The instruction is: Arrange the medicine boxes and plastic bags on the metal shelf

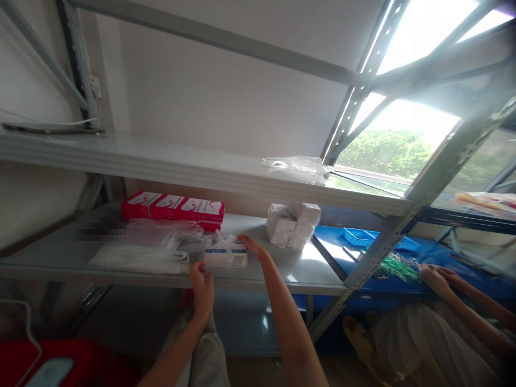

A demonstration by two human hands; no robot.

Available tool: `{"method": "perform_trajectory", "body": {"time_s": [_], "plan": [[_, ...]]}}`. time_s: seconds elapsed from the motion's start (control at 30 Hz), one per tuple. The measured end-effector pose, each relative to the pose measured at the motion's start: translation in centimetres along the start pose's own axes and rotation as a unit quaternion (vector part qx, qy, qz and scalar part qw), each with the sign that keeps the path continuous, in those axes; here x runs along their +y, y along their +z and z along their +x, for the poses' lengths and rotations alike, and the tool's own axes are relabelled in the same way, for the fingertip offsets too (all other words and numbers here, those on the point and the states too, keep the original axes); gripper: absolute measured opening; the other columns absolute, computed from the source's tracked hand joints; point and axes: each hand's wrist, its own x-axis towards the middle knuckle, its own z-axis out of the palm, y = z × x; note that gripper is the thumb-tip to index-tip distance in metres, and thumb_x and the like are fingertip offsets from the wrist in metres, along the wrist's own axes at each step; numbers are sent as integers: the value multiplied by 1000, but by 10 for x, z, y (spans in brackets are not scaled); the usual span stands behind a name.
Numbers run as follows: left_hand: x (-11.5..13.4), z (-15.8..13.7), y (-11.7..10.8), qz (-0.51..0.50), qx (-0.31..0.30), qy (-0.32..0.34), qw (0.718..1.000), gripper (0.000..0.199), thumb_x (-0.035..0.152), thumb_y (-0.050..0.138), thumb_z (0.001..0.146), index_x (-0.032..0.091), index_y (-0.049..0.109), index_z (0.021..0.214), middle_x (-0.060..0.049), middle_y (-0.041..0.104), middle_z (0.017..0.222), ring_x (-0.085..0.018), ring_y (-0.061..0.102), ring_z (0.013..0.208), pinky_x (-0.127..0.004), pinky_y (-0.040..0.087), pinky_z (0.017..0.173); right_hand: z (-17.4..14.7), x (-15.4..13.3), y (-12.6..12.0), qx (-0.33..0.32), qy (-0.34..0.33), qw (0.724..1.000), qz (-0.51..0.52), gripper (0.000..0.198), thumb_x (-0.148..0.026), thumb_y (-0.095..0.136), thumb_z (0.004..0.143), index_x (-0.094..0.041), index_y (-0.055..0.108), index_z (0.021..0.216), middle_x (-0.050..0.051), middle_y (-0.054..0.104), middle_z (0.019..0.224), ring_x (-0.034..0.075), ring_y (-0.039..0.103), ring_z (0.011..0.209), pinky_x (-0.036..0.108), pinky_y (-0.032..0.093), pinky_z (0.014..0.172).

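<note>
A white box with a blue band (226, 258) lies on the lower grey shelf, with crumpled clear plastic (226, 242) over its top. At its front left corner is my left hand (202, 287), thumb and fingers drawn together; what they pinch is too blurred to make out. My right hand (252, 247) reaches to the box's far right corner, fingers stretched out and touching the plastic or the box edge. Left of the box lies a stack of clear plastic bags (147, 250). Behind it stands a row of red and white boxes (173, 208).
Several small white boxes in plastic (292, 224) stand farther right. Above, the upper shelf (181, 164) carries a clear bag (298, 167). A metal upright (379, 252) divides off a blue table (330, 236), where another person's hands (437, 277) handle green items (399, 267).
</note>
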Motion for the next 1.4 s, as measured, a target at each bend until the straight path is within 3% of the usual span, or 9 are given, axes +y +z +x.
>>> {"method": "perform_trajectory", "body": {"time_s": [0.17, 0.3, 0.4, 0.5, 0.57, 0.83, 1.1, 1.23, 1.4], "plan": [[-2, -46, 10, -164, -36, -272, 947, 22, 20, 58, 79, 22, 44, 97, -4, 52, 97, -18, 59, 81, -29, 52, 67, -40, 19, 10, 54, -21, 998, 3, 33, -52, 62, 64, -20, 54, 59, -3, 51, 60, 13, 45, 59, 26, 35, 57], [23, -53, 12, -193, -44, -409, 891, 37, 29, 63, 82, 24, 40, 110, -8, 56, 111, -24, 64, 87, -25, 52, 51, -87, 41, 23, 169, -23, 985, 9, 41, -59, 57, 65, -21, 49, 56, -3, 46, 54, 13, 43, 56, 25, 33, 53], [38, -55, 8, -209, -83, -457, 860, 44, 34, 58, 87, 28, 34, 123, -11, 52, 127, -26, 66, 93, -29, 56, 51, -116, 53, 40, 280, -41, 959, 7, 39, -59, 56, 69, -20, 60, 69, 3, 59, 74, 18, 53, 72, 27, 40, 62], [44, -56, 3, -233, -131, -461, 846, 46, 34, 52, 92, 29, 30, 132, -12, 50, 134, -22, 69, 82, -32, 58, 56, -134, 58, 58, 366, -38, 930, 14, 40, -59, 57, 69, -21, 65, 78, 9, 61, 99, 24, 56, 94, 32, 45, 77], [47, -54, 0, -227, -146, -461, 846, 48, 35, 50, 93, 28, 30, 136, -14, 50, 135, -20, 69, 76, -31, 59, 58, -140, 57, 68, 389, -21, 920, 51, 41, -60, 58, 69, -21, 65, 80, 10, 61, 99, 24, 58, 92, 33, 47, 76], [51, -46, -12, -169, -203, -451, 853, 50, 38, 53, 92, 25, 41, 138, -12, 51, 136, -20, 70, 82, -28, 59, 55, -158, 42, 79, 303, 31, 924, 231, 42, -58, 66, 65, -21, 61, 84, 1, 64, 77, 16, 58, 69, 24, 43, 57], [40, -49, -10, -166, -181, -462, 852, 48, 22, 59, 87, 21, 49, 134, -11, 47, 141, -26, 68, 96, -30, 61, 56, -167, 50, 86, 333, 10, 901, 278, 37, -56, 67, 66, -23, 58, 79, 1, 63, 76, 17, 58, 67, 24, 41, 54], [67, -46, 3, -187, -196, -409, 871, 33, 21, 55, 89, 21, 60, 121, -8, 55, 133, -26, 65, 103, -28, 61, 57, -169, 26, 72, 360, -22, 896, 259, 34, -54, 64, 70, -24, 58, 85, 1, 65, 82, 18, 59, 75, 25, 43, 59], [117, -26, 46, -217, -267, -333, 878, 30, 27, 52, 91, 21, 61, 119, -8, 60, 126, -25, 68, 94, -29, 60, 54, -151, -24, 26, 368, -71, 901, 220, 33, -52, 62, 72, -23, 56, 87, 0, 62, 84, 17, 58, 79, 24, 43, 64]]}}
